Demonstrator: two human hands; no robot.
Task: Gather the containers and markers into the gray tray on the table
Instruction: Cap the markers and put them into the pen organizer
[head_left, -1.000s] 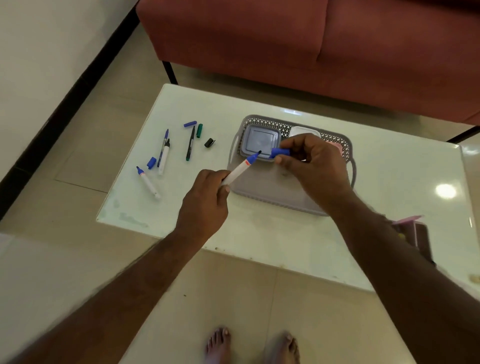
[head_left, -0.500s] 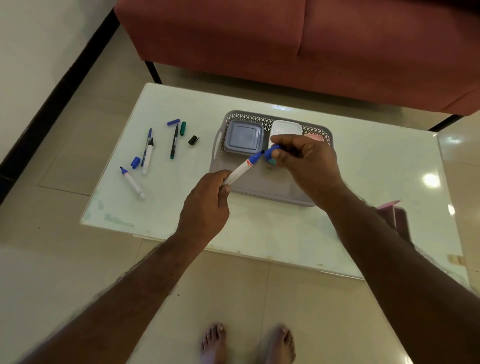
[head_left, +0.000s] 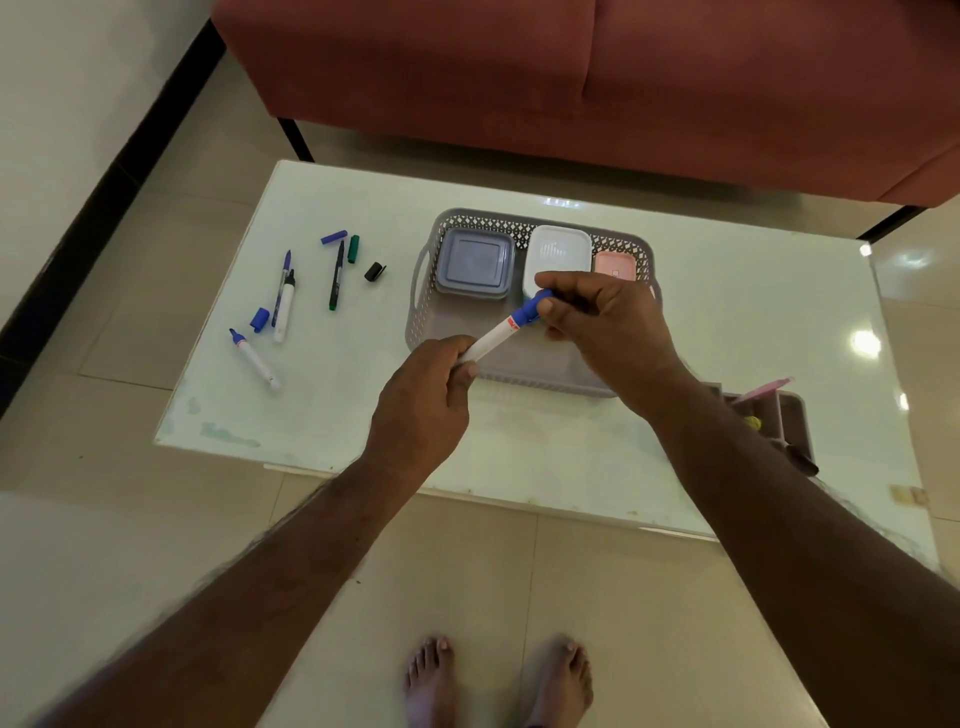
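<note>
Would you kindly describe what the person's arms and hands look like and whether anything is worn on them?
Both forearms are bare as far up as the view reaches: no sleeves, gloves, watch or bracelets show. The left hand and right hand carry no visible rings. The feet below are bare too.

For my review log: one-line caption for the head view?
Left hand and right hand cap a blue marker over the gray tray holding three containers.
</note>
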